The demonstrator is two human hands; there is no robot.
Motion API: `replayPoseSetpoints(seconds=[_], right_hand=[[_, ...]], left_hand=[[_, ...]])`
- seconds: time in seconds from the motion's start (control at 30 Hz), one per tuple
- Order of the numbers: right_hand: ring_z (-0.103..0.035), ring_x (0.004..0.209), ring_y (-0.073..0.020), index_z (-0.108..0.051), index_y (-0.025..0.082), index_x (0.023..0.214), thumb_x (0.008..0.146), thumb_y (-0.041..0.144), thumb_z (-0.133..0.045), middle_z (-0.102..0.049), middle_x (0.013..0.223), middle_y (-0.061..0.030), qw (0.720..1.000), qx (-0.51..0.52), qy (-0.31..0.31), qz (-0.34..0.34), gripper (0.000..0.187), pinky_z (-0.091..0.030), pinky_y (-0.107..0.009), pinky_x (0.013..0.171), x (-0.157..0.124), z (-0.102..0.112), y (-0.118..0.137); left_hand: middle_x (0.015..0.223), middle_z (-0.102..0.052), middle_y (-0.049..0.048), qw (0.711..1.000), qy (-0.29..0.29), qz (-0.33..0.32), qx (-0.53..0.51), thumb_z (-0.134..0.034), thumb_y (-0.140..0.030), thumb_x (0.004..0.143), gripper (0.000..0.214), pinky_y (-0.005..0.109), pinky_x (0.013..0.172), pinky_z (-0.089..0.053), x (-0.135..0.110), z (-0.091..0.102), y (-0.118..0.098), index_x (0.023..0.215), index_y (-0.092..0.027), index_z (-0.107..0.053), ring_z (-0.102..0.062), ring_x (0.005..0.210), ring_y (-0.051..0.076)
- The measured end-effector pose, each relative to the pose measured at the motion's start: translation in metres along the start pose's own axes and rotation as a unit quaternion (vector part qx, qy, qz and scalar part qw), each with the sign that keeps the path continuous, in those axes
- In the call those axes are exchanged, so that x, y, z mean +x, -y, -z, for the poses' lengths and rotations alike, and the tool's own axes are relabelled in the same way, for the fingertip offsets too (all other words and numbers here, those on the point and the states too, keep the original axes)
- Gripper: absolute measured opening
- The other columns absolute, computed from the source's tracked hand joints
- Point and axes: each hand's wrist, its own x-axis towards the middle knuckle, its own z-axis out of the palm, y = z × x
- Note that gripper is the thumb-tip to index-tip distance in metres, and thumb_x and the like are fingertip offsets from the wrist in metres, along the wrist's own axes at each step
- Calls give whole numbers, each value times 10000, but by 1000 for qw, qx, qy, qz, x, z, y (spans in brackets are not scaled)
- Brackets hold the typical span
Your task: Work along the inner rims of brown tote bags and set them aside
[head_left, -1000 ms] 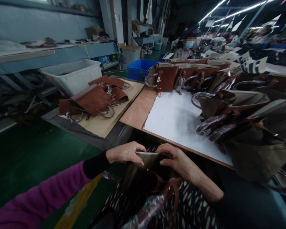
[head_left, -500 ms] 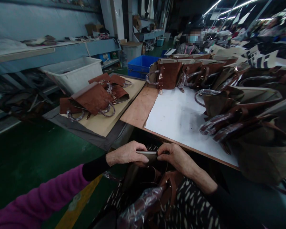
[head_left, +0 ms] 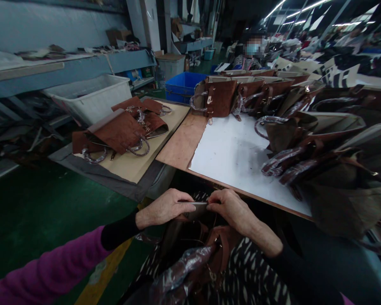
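A brown handbag (head_left: 220,237) rests on my lap, its plastic-wrapped handle (head_left: 186,267) lying toward me. My left hand (head_left: 163,207) pinches the bag's far upper edge between thumb and fingers. Opposite it, my right hand (head_left: 233,209) pinches the same edge with thumb and forefinger. A thin pale strip (head_left: 197,203) of that edge runs between the two hands. The bag's inside is dark, and much of its far side is hidden behind my hands.
Several brown handbags (head_left: 222,97) crowd the table, partly on white paper (head_left: 225,148). More bags (head_left: 120,129) lie on a cardboard-topped surface at left. Behind are a white bin (head_left: 92,99), a blue crate (head_left: 182,87) and a masked person (head_left: 247,61).
The surroundings have shifted slightly left in view. Both hands keep their pinch on the bag's edge, and the edge between them has tilted a little, its pale strip looking thinner.
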Motion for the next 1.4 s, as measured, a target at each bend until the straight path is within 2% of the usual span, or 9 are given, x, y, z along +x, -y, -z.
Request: replayPoseSetpoints(seconds=[0.4,0.57,0.7,0.8,0.97,1.1,1.13,1.27,1.4], right_hand=[[-531,763,-169,-636,210,657,714,238,-576,-620,698,-3,1000,-20,4,-3,88,-340,-252,634,3,-2,1],[-530,699,-151,-631,203,652,730,235,-568,-605,649,0,1000,-29,-4,-3,105,-330,-242,601,3,-2,0],[-533,682,-144,-626,198,650,734,229,-574,-602,636,1,999,-44,-8,-7,104,-322,-235,577,5,-4,-1],[-542,682,-143,-616,193,639,730,217,-578,-612,645,-2,999,-51,-15,0,101,-322,-236,584,7,-7,2],[-555,701,-155,-590,193,702,706,278,-609,-622,703,0,999,-22,-23,-21,88,-322,-243,576,2,-3,1],[-559,908,-220,-496,215,1101,486,341,-764,-619,1035,-41,995,56,-12,-78,683,-383,-277,704,-11,1,-27],[-558,931,-223,-463,214,1153,474,304,-764,-607,1082,-50,992,87,3,-86,748,-391,-281,730,-14,1,-36],[-596,817,-176,-549,216,1089,590,186,-622,-666,922,3,973,196,87,-86,505,-414,-255,696,-23,-4,-59],[-586,823,-180,-658,220,935,650,214,-566,-674,839,23,978,183,64,-70,300,-403,-247,692,-26,-3,-59]], left_hand=[[659,-564,10,998,8,52,-30,-471,-378,799,329,189,507,-332,3,-2,2,795,-99,-645,-476,596,118],[595,-536,7,989,-9,-33,147,-427,-311,828,320,199,523,-305,1,3,-4,650,-121,-613,-475,600,122],[667,-615,32,956,7,-65,286,-475,-207,767,172,230,595,-348,6,6,-15,749,-161,-639,-551,659,163],[771,-654,77,934,31,-79,347,-508,-198,722,170,273,627,-390,21,0,-22,819,-171,-646,-597,745,228],[728,-641,131,909,65,-76,405,-513,-235,727,163,300,546,-400,48,-17,-23,728,-128,-636,-616,688,274],[722,-640,94,910,89,-102,392,-532,-286,763,162,282,551,-388,51,-16,-17,772,-155,-627,-617,714,261],[724,-641,89,910,97,-112,387,-548,-300,763,161,280,559,-385,49,-13,-17,775,-158,-622,-616,725,263],[730,-644,69,912,107,-138,371,-550,-315,790,159,264,586,-367,44,-7,-17,793,-166,-607,-609,744,241],[705,-633,38,921,95,-151,346,-558,-297,792,129,242,591,-353,43,-6,-15,817,-178,-600,-597,721,206]])
